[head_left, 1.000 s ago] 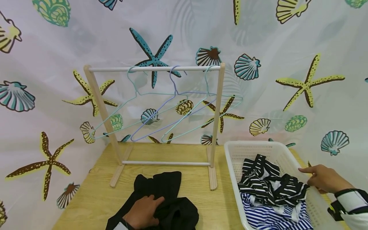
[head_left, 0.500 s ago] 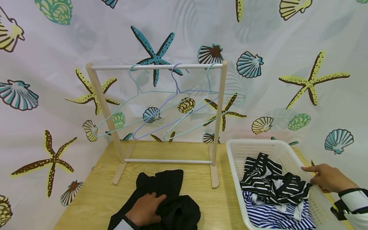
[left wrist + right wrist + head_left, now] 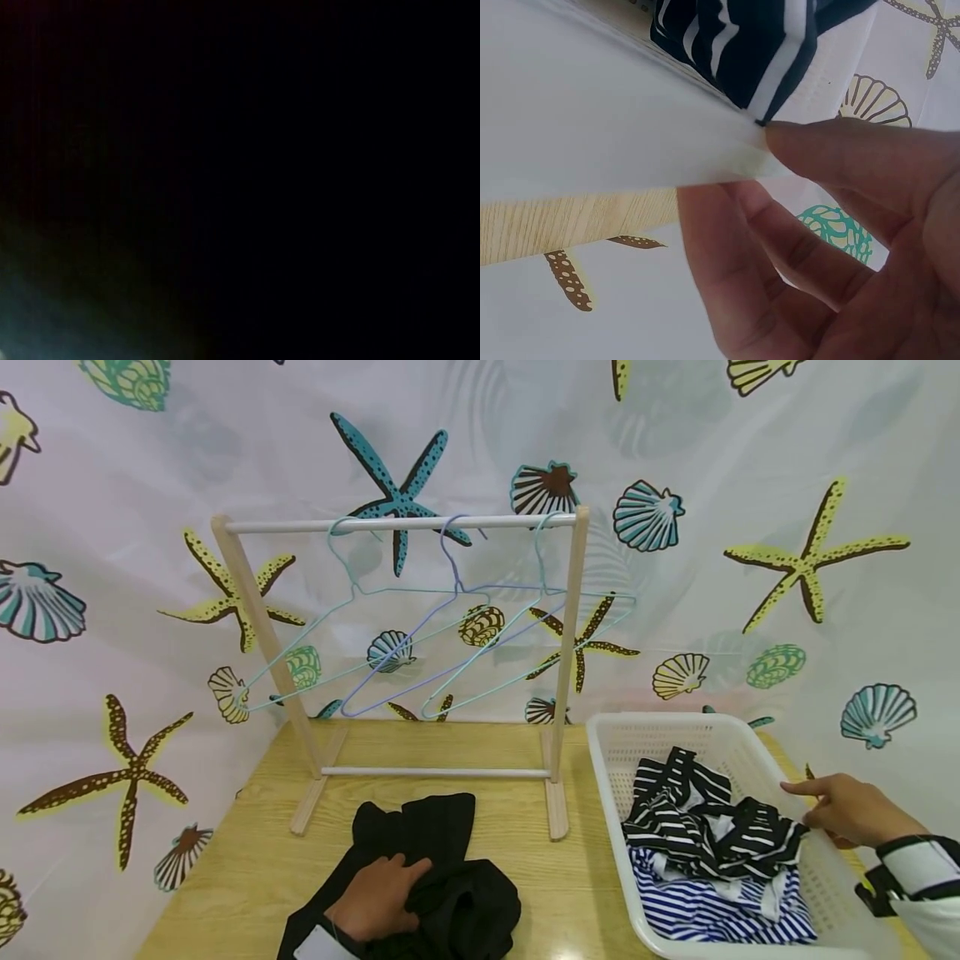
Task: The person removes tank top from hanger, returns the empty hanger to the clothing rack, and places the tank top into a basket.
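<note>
In the head view my left hand (image 3: 375,897) lies on a crumpled black garment (image 3: 438,822) at the table's front. A bunched fold of the cloth sits between thumb and forefinger. The left wrist view is almost wholly dark. At far right, my right hand (image 3: 858,810) pinches the right rim of a white plastic basket (image 3: 611,827). Up close in the right wrist view, the thumb (image 3: 825,146) presses from the inner side with the fingers underneath. Inside lie a black-and-white striped garment (image 3: 675,827) and a blue-and-white striped one (image 3: 697,906); the black striped cloth reaches the thumb tip.
Behind the black garment stands a wooden rack (image 3: 570,635) with a white top bar. From it hang two mint hangers and a lilac hanger (image 3: 442,602). A white curtain (image 3: 480,435) printed with starfish and shells encloses the wooden table (image 3: 217,877).
The head view has shifted slightly, so the scene sits a little higher. Both hands keep their places on the garment and the basket rim.
</note>
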Motion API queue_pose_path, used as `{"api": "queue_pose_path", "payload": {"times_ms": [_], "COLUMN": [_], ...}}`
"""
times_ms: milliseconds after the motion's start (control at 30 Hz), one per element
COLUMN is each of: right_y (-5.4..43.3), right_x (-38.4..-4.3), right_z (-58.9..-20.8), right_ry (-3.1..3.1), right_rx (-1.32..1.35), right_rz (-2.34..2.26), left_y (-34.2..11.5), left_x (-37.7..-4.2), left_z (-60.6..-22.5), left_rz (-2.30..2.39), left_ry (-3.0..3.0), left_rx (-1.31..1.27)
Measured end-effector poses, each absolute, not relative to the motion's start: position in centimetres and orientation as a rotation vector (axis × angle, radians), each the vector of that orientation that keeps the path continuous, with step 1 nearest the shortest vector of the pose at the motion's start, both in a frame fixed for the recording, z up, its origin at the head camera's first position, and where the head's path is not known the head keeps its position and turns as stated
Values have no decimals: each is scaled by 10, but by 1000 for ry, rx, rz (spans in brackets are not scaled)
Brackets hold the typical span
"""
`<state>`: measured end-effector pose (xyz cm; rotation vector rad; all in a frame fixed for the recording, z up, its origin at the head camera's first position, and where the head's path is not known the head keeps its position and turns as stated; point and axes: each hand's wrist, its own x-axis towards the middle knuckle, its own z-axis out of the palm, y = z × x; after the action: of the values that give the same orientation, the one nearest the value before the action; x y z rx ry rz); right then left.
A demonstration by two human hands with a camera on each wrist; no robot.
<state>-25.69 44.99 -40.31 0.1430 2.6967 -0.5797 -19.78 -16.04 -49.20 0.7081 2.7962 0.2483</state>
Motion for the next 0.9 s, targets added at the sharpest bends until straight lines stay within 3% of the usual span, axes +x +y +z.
{"api": "queue_pose_path", "payload": {"times_ms": [900], "right_y": [448], "right_x": [-250], "right_z": [-395], "right_ry": [2690], "right_rx": [111], "right_rz": [-650], "left_y": [-161], "left_x": [-197], "left_z": [-486], "left_rz": [281], "left_ry": [2749], "left_rx": [747]}}
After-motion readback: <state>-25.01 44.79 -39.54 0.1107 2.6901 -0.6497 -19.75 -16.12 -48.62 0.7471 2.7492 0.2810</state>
